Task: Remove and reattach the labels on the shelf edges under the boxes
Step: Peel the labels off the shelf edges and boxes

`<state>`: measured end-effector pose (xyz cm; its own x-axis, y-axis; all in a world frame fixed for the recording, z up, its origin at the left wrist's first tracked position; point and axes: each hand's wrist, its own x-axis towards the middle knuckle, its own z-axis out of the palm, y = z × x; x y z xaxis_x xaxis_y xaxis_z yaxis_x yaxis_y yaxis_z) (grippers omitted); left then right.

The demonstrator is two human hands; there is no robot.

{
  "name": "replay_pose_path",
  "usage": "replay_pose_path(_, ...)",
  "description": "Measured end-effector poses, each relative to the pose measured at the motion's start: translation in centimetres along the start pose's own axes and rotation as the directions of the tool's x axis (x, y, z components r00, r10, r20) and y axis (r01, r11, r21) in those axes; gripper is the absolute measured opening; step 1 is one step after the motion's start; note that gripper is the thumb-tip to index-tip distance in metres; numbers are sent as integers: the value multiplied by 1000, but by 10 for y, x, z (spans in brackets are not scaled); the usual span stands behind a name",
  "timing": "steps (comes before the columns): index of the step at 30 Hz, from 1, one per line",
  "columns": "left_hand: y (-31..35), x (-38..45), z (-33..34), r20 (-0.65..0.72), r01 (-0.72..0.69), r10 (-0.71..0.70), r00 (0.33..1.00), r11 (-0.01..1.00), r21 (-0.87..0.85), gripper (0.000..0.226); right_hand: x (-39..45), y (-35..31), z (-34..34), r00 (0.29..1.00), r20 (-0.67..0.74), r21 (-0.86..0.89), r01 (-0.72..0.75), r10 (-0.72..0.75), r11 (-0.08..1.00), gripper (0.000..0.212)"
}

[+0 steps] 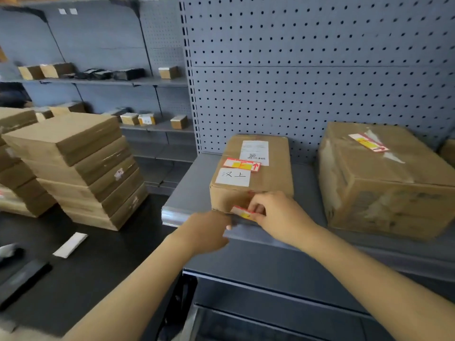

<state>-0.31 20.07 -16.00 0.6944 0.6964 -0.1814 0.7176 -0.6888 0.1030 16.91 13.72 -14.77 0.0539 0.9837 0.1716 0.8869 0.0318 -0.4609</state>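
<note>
A small red, white and yellow label (240, 211) sits at the shelf edge (248, 233), just below the front of a cardboard box (268, 178). My right hand (280, 217) pinches the label's right end between thumb and fingers. My left hand (209, 232) rests against the shelf edge just left of the label, fingers curled, one fingertip showing; what it touches is hidden. The box top carries a white shipping label, a similar red and yellow sticker and a white paper with handwriting.
A larger cardboard box (386, 183) stands on the same grey shelf to the right. Stacks of flat brown boxes (81, 168) sit on the dark floor at left, with a white strip (70, 244) lying near them. Pegboard backs the shelf.
</note>
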Motion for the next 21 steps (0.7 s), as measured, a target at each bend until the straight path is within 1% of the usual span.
replay_pose_path(2,-5,2,5,26,-28,28,999,1000,-6,30,-2,-5,2,1000,12,-29,17,-17,999,9)
replay_pose_path(3,-8,2,7,29,-44,44,999,999,-2,32,-2,-7,2,1000,-6,-37,20,-20,999,8)
replay_pose_path(6,-16,4,7,-7,-96,96,995,995,24,36,0,-7,-3,994,-110,4,-6,6,1000,6)
replay_pose_path(8,-18,5,5,-40,-115,116,992,993,35,33,0,-6,-4,995,-94,54,-16,21,998,7)
replay_pose_path(11,-19,7,4,-59,-143,144,988,989,22,31,-2,-6,1,997,-47,72,-55,58,996,9)
replay_pose_path(15,-20,9,4,-68,-163,164,984,986,23,32,-2,-4,10,991,-68,69,-114,119,991,10)
replay_pose_path(21,-18,7,4,-72,-159,160,984,987,20,27,0,-2,18,982,-102,67,-152,158,986,12)
